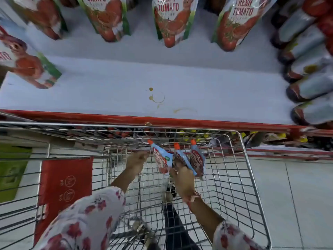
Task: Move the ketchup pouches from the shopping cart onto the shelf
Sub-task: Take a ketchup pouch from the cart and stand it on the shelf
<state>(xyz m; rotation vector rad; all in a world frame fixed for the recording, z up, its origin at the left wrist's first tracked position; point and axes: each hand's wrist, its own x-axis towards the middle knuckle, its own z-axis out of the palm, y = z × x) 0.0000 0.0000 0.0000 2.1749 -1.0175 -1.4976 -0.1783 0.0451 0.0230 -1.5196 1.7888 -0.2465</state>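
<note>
Over the wire shopping cart [248, 159], my right hand [182, 181] grips three small ketchup pouches [180, 159] with orange caps, fanned out and pointing toward the shelf. My left hand [136, 162] hovers just left of them inside the cart, fingers loosely curled and holding nothing. The white shelf [126, 87] with a red front edge lies right beyond the cart. Several large tomato ketchup pouches [171, 20] stand along its back.
Dark bottles [306, 69] line the shelf's right side. One large pouch [27, 64] stands at the left. Brown ring stains [156, 97] mark the shelf's middle. A red child-seat flap [64, 186] hangs on the cart's left. Yellow-capped bottles [192, 135] sit on a lower shelf.
</note>
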